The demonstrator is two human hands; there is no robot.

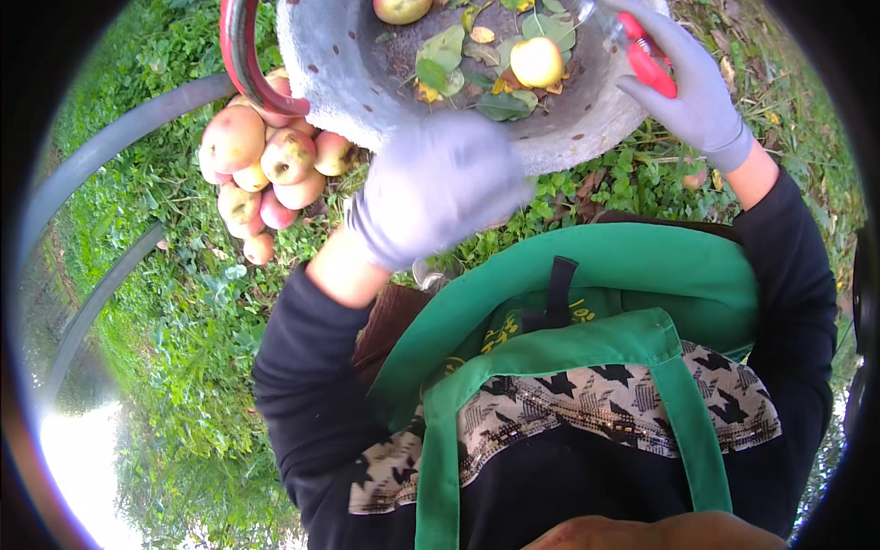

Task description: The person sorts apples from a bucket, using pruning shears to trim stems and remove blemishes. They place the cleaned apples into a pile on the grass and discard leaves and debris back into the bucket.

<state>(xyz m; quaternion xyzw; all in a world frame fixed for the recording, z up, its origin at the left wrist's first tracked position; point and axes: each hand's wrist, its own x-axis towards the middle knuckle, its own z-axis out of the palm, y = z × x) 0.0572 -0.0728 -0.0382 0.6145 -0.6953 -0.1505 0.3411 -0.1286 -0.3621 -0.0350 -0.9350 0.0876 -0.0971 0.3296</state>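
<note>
My right hand [694,89], in a grey glove, holds red-handled pruning shears [652,72] over the right side of a round grey container [584,141]. A coil spring shows between the handles. The container has a pale fuzzy rim with small holes. Inside it lie green and yellowing leaves [440,58], a yellow apple [536,62] and a second apple [403,8] at the top edge. My left hand [440,185], gloved too, is at the container's near rim, blurred by motion. Its fingers are curled out of sight, so whether it holds anything cannot be seen.
A heap of red and yellow apples [232,139], some blemished, lies on grass left of the container. A red curved tube [237,48] arches above them. Dark curved bars [130,130] cross the left side. A green padded apron or bag [660,258] hangs at my front.
</note>
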